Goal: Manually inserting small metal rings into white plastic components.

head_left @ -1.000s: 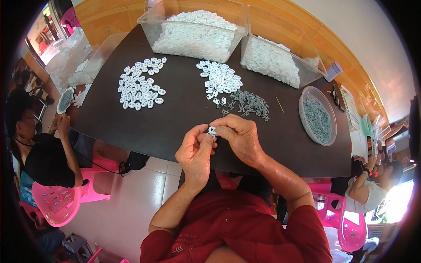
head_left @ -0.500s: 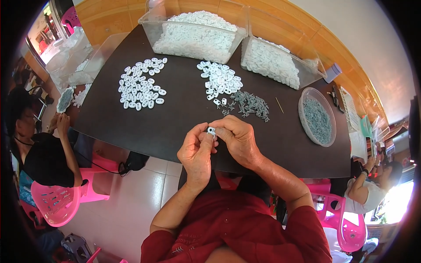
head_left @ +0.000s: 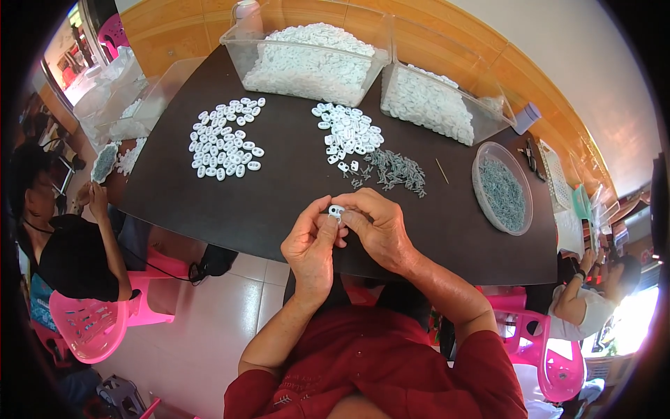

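Note:
Over the near edge of the dark table, my left hand (head_left: 311, 244) pinches a small white oval plastic piece with two holes (head_left: 336, 209). My right hand (head_left: 379, 227) closes on the same piece from the other side, thumb and fingertips against it. Whether a screw is also in my fingers cannot be made out. Beyond my hands is a pile of loose white plastic pieces (head_left: 351, 130). A heap of small grey screws (head_left: 398, 170) touches its lower right side. Further left, a group of white oval pieces (head_left: 222, 143) lies spread in a loose layer.
Two clear bins of white pieces, a large one (head_left: 237, 59) and a smaller one (head_left: 488, 122), line the back. A round tub (head_left: 479, 183) of grey screws, a thin stick (head_left: 442, 171) and black pliers (head_left: 532, 159) are right. People sit left (head_left: 77, 244) and right (head_left: 572, 300).
The white piece has turned slightly between my fingers, showing more of its face. Both hands stay in nearly the same place, and the view has shifted a little.

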